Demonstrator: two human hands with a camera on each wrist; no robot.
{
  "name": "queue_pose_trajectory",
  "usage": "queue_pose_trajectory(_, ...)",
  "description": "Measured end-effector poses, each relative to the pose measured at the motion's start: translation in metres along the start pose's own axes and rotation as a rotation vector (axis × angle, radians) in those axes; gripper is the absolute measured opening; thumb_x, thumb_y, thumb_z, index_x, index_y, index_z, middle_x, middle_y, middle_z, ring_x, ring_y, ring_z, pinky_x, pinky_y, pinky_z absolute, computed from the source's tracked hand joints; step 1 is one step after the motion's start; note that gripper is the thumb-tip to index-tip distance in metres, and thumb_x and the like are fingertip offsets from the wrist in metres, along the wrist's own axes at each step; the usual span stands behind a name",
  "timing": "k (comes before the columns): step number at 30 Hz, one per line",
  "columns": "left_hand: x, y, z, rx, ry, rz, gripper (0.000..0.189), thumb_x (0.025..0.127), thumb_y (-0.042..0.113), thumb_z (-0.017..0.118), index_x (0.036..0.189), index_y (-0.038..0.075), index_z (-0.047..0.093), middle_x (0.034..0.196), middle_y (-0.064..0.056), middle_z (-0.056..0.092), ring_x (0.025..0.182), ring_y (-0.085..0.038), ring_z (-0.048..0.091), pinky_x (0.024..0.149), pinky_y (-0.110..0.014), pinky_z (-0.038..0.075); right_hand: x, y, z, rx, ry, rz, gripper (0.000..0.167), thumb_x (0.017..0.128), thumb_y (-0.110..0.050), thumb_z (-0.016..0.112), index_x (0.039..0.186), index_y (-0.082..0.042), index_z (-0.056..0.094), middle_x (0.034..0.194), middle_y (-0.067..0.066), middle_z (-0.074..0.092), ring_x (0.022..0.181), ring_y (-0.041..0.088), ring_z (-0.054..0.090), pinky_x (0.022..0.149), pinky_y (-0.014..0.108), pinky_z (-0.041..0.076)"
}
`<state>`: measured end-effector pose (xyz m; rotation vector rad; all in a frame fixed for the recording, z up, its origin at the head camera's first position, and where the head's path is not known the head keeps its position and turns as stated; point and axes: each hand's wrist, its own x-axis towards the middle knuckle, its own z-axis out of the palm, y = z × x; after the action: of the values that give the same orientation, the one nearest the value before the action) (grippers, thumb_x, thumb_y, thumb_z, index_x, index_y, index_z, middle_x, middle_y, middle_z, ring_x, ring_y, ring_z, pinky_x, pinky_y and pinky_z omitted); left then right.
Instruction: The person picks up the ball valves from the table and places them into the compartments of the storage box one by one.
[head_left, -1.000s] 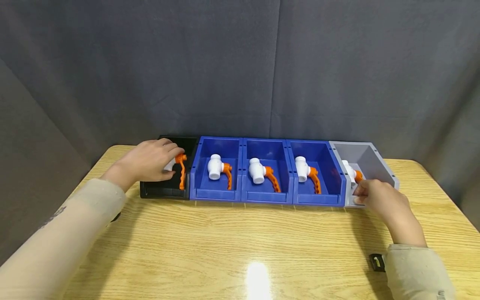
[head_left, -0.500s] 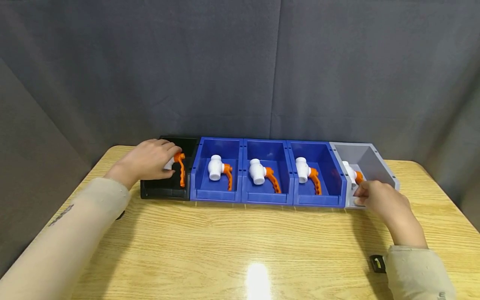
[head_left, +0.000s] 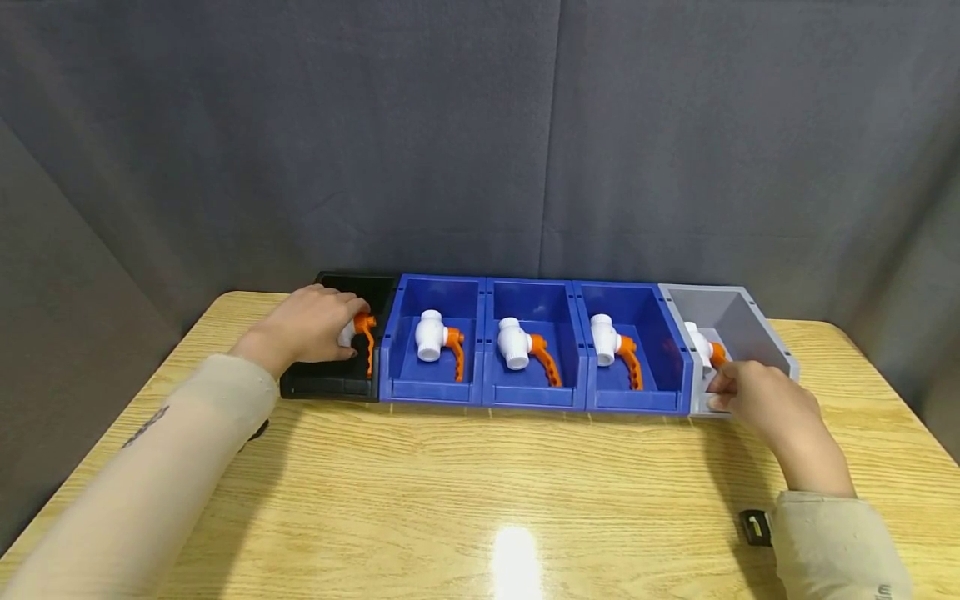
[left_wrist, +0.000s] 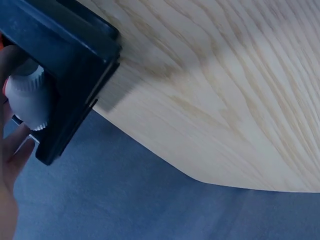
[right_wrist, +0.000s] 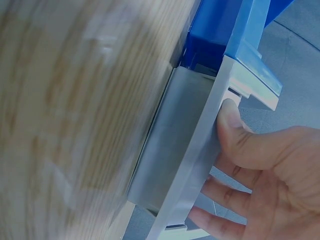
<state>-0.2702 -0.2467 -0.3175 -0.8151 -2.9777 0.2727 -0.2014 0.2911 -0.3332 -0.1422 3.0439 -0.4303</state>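
Over the black bin (head_left: 330, 385) at the left end, my left hand (head_left: 311, 323) grips a white ball valve (head_left: 347, 335) with an orange lever handle. In the left wrist view, the ribbed white valve body (left_wrist: 29, 100) shows between the fingers and the bin's wall. My right hand (head_left: 772, 408) is at the front of the grey bin (head_left: 780, 354) at the other end. The right wrist view shows its thumb on the bin's front rim (right_wrist: 200, 142) and the other fingers behind the rim. Another ball valve (head_left: 696, 340) lies in the grey bin, its handle partly hidden by that hand.
Three blue bins (head_left: 431, 390) stand side by side between the black and grey ones. Each holds a white ball valve (head_left: 514, 343) with an orange handle. The bins stand on a wooden table (head_left: 450, 483) before a dark grey curtain (head_left: 480, 133). A small black object (head_left: 755, 527) lies beside the right sleeve.
My left hand and forearm have shifted slightly to the right, carrying the ball valve closer to the blue bins. The right hand keeps its place.
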Motion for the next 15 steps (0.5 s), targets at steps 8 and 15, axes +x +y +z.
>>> queue_pose_trajectory(8,0.0053,0.0077,0.0069,-0.012,-0.038,-0.031,0.055,0.077,0.027,0.084,0.122,0.004,0.064,0.12,-0.013,0.066,0.109,-0.034,0.062,0.102,-0.053,0.041,-0.0007,-0.0009,-0.0003,-0.004,-0.005,0.006,0.008,0.088,-0.008,0.072,0.093,-0.003,0.07,0.097,0.021,0.069,0.086,0.036,0.059,0.069,0.056,0.044)
queue_pose_trajectory(15,0.006,0.0108,0.0099,0.007,-0.048,-0.019,0.053,0.077,0.024,0.084,0.121,0.001,0.064,0.118,-0.013,0.067,0.106,-0.033,0.062,0.1,-0.053,0.043,-0.0002,-0.0009,-0.001,-0.008,-0.003,-0.003,0.006,0.088,-0.009,0.072,0.092,-0.004,0.07,0.097,0.02,0.069,0.087,0.036,0.059,0.069,0.056,0.044)
